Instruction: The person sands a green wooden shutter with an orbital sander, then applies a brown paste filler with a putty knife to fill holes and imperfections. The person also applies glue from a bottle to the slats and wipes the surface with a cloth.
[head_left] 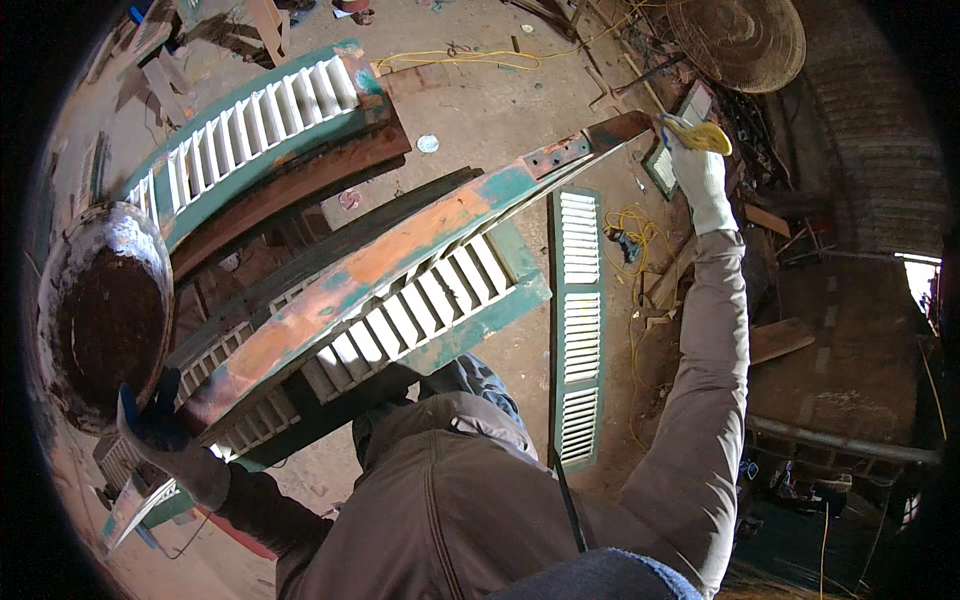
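A louvered shutter (430, 235) with patchy orange and green paint and white slats runs on a slant before me, its edge turned up. At its far right end, which is dark brown, my right hand (697, 178), in a pale glove with blue fingertips, is closed on a yellow-handled paintbrush (703, 136). The brush's head is too small to make out. My left hand (158, 428), in a dark blue and grey glove, grips the shutter's near left end, with the thumb sticking out; some fingers are hidden. Just beyond that hand stands a large round pan (108, 320) with brown residue inside.
Another green-framed shutter (262, 130) lies beyond on brown wood. A narrow green shutter (578, 325) lies to the right, beside a yellow cord (640, 225). At the far right are a round woven-looking disc (742, 40) and loose planks (780, 341). A small white disc (428, 144) lies on the floor.
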